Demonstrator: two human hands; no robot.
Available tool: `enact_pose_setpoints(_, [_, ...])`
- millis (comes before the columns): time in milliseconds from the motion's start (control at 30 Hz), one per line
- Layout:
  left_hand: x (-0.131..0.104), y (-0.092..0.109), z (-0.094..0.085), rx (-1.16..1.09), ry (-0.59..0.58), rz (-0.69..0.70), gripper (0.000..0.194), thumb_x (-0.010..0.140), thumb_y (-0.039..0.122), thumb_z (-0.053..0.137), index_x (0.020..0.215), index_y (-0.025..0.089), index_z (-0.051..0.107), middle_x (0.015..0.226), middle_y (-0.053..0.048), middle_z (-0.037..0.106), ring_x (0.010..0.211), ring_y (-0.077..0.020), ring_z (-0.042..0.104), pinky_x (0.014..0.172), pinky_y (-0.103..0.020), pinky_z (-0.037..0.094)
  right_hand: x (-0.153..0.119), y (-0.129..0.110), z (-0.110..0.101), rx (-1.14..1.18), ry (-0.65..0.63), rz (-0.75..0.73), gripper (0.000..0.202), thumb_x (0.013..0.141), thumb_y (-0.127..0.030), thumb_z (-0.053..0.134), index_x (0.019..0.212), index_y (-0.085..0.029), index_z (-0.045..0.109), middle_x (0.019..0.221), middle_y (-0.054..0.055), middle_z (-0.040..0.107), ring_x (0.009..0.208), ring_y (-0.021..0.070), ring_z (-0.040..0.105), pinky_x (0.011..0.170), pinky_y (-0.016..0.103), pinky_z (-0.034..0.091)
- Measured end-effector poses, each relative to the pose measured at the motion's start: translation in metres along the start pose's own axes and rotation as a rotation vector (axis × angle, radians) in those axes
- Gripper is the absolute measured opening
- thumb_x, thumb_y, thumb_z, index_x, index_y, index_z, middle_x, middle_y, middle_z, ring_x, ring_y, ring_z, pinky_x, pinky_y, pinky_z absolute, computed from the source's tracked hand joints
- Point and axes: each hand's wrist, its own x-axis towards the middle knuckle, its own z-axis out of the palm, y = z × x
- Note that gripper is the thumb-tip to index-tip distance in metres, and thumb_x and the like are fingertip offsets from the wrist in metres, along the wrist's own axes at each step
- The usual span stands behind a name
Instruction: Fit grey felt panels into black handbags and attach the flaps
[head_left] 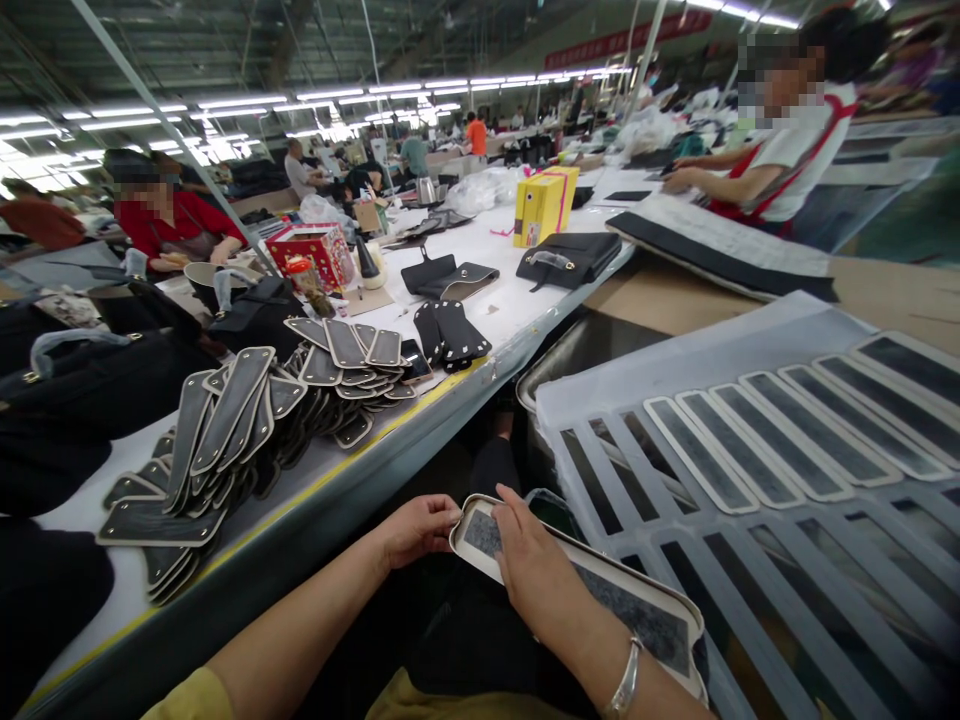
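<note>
A long bag panel (637, 610) with rounded corners, a cream border and a dark grey inner face lies slanted in front of me. My left hand (421, 528) pinches its near-left corner between thumb and fingertips. Across the panel's left part rests my right hand (536, 570), fingers bent over the face and holding it; the thumb is hidden. Similar cream-edged panels (776, 440) lie in a row on a pale slotted sheet (600, 390) to the right.
On the white worktable (517, 225) to the left is a heap of dark, pale-edged pieces (232, 430). Farther back are a black bag (566, 258), a yellow box (546, 205) and a red box (311, 255). Two co-workers sit across the table and at the far right.
</note>
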Motion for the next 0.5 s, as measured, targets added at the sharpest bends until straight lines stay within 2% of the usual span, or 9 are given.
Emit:
enact_pose_setpoints(167, [0.004, 0.016, -0.001, 0.179, 0.022, -0.026, 0.041, 0.055, 0.041, 0.08, 0.072, 0.012, 0.057, 0.065, 0.001, 0.057, 0.06, -0.0103, 0.054, 0.065, -0.028, 0.047, 0.0, -0.002, -0.003, -0.024, -0.042, -0.006, 0.048, 0.072, 0.003, 0.044, 0.119, -0.007, 0.048, 0.142, 0.019, 0.034, 0.134, 0.0236, 0.031, 0.109, 0.039, 0.032])
enact_pose_setpoints(300, [0.001, 0.029, 0.006, 0.369, 0.081, -0.037, 0.04, 0.054, 0.043, 0.078, 0.069, 0.01, 0.06, 0.06, 0.0, 0.059, 0.058, -0.0125, 0.055, 0.066, -0.032, 0.047, 0.0, -0.003, -0.003, -0.026, -0.052, 0.003, 0.047, 0.074, 0.002, 0.043, 0.12, -0.007, 0.049, 0.142, 0.018, 0.036, 0.133, 0.0242, 0.032, 0.108, 0.038, 0.032])
enact_pose_setpoints(500, [-0.007, 0.042, 0.022, 0.648, 0.145, 0.025, 0.03, 0.061, 0.041, 0.068, 0.063, 0.011, 0.064, 0.053, 0.001, 0.057, 0.054, -0.0128, 0.051, 0.056, -0.025, 0.04, 0.0, 0.0, 0.001, -0.046, -0.033, -0.036, 0.045, 0.077, 0.0, 0.042, 0.121, -0.009, 0.049, 0.139, 0.017, 0.041, 0.133, 0.0233, 0.031, 0.107, 0.038, 0.033])
